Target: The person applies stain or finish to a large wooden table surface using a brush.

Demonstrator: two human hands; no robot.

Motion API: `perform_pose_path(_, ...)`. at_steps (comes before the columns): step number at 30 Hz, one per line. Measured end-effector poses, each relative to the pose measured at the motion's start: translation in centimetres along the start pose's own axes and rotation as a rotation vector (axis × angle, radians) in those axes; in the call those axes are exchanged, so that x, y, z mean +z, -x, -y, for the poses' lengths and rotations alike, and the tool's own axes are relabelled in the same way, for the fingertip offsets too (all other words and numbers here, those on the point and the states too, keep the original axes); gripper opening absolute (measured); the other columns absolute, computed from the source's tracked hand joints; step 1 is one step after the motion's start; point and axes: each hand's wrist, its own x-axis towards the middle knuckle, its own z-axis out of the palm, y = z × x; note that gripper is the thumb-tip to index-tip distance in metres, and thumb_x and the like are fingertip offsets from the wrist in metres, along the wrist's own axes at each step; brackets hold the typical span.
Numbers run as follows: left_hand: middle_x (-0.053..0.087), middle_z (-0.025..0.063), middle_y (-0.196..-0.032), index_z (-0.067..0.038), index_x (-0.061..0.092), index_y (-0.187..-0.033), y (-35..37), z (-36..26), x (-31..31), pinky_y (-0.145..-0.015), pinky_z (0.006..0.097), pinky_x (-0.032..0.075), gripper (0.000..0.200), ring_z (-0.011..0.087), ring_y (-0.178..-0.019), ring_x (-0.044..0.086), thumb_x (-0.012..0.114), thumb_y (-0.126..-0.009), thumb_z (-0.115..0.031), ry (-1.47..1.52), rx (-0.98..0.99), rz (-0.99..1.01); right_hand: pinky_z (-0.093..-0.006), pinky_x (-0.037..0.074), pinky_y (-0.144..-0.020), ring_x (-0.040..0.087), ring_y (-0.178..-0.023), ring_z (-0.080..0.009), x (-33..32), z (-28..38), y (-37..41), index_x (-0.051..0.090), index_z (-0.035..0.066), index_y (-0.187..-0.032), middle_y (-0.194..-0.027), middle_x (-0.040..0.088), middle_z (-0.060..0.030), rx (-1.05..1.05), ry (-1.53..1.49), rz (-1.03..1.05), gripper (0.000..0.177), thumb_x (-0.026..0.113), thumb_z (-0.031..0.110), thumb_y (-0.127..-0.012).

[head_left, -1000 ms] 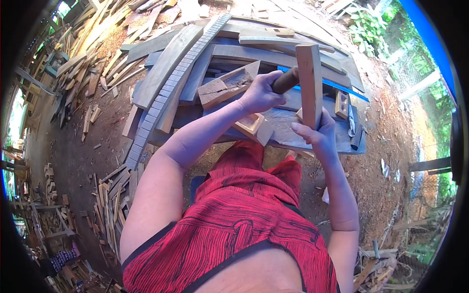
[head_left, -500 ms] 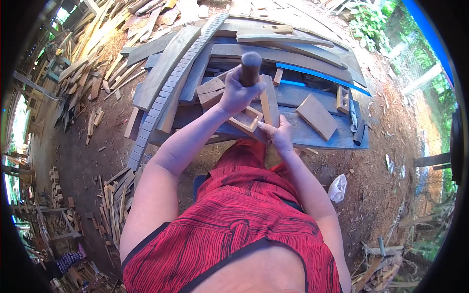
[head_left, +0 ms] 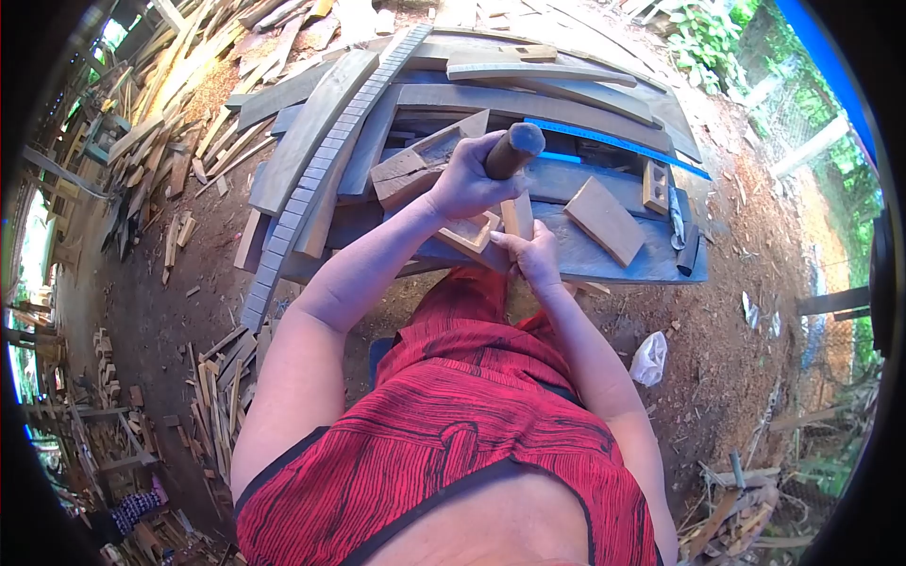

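My left hand (head_left: 464, 181) is closed around a thick, dark, round wooden club (head_left: 514, 153). The club's blunt end points up and to the right; the lower end is hidden. Near the bench's front edge, my right hand (head_left: 534, 255) grips an upright wooden piece (head_left: 516, 217), its thumb near the corner of a small wooden frame (head_left: 461, 236). Part of that piece is covered by my left hand and the club. A notched wooden block (head_left: 406, 176) lies left of my left hand. To the right of my right hand lies a flat rectangular board (head_left: 605, 219).
The workbench (head_left: 576, 269) carries several planks and a long segmented strip (head_left: 307, 184) on the left. A blue ruler (head_left: 618, 149), a block with holes (head_left: 655, 186) and a dark tube (head_left: 690, 247) lie at right. A white plastic bag (head_left: 648, 358) and scrap wood lie on the ground.
My left hand has come down a little, and the club has swung from nearly upright to leaning right. My right hand stays on the wooden piece; the view has shifted slightly.
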Motion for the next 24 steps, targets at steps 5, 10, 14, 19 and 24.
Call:
perform_pose_path(5, 0.053, -0.003, -0.071, -0.004, 0.056, -0.082, 0.8, -0.4, -0.5, -0.057, 0.021, 0.043, 0.02, 0.0039, -0.065, 0.05, 0.073, -0.072, -0.006, -0.011, 0.045, -0.021, -0.0282, 0.05, -0.061, 0.061, -0.068, -0.015, -0.2, 0.3, 0.2, 0.058, -0.002, -0.098, -0.081, 0.063, -0.0095, 0.05, 0.018, 0.033, 0.047, 0.078, 0.024, -0.065)
perform_pose_path(10, 0.059, -0.0003, -0.08, -0.001, 0.061, -0.093, 1.7, 0.1, -1.2, -0.067, 0.0251, 0.047, 0.027, 0.007, -0.073, 0.053, 0.071, -0.069, -0.009, -0.077, 0.134, 0.05, -0.0296, 0.05, -0.071, 0.062, -0.078, -0.0169, -0.1, 0.0, 0.3, 0.058, -0.001, -0.1, -0.087, 0.064, -0.0114, 0.002, -0.007, 0.031, 0.046, 0.078, 0.024, -0.067)
perform_pose_path(14, 0.057, -0.002, -0.077, -0.003, 0.06, -0.088, 2.0, 0.8, -2.1, -0.063, 0.0227, 0.046, 0.022, 0.0041, -0.071, 0.051, 0.073, -0.071, -0.007, 0.024, 0.03, -0.061, -0.0288, 0.05, -0.069, 0.062, -0.075, -0.016, -0.1, -0.2, 0.3, 0.058, 0.0, -0.1, -0.087, 0.064, -0.0097, -0.044, 0.048, 0.017, 0.044, 0.077, 0.024, -0.068)
perform_pose_path(19, 0.056, -0.0031, -0.074, -0.004, 0.058, -0.086, 1.8, 0.5, -2.0, -0.059, 0.0225, 0.045, 0.022, 0.0035, -0.067, 0.051, 0.073, -0.071, -0.007, 0.093, -0.044, -0.076, -0.0233, 0.048, -0.057, 0.058, -0.063, -0.0109, -0.9, 2.7, 1.3, 0.059, 0.001, -0.098, -0.081, 0.062, -0.0053, 0.117, -0.021, 0.08, 0.039, 0.076, 0.021, -0.07)
perform_pose_path(24, 0.053, -0.0013, -0.066, -0.004, 0.054, -0.076, 0.8, 0.8, -1.5, -0.051, 0.0207, 0.041, 0.018, 0.0043, -0.057, 0.05, 0.071, -0.071, -0.004, 0.142, -0.08, -0.073, -0.0206, 0.042, -0.052, 0.052, -0.059, -0.0078, -3.5, 12.0, 4.1, 0.056, 0.002, -0.102, -0.076, 0.057, -0.0021, -0.424, -0.219, -0.054, 0.034, 0.072, 0.014, -0.075)
